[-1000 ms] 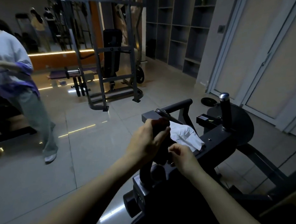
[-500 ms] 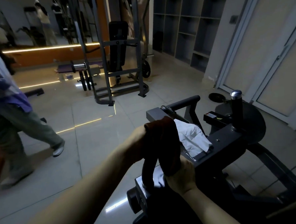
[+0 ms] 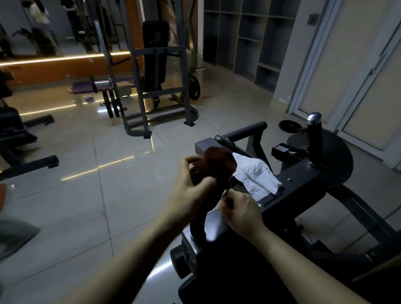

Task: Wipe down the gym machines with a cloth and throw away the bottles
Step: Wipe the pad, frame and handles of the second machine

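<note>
Two hands meet on one dark red cloth (image 3: 220, 164), bunched over the top of a black handle (image 3: 198, 223) on the gym machine (image 3: 298, 177). The left hand (image 3: 189, 187) curls round the cloth's near side, while the right hand (image 3: 243, 211) pinches its lower edge. A crumpled white sheet (image 3: 257, 175) lies on the frame just beside.

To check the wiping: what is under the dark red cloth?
The dark red cloth covers the top of a black curved handle; only the handle's lower part shows. The left hand grips the cloth, the right hand pinches its lower edge.
</note>
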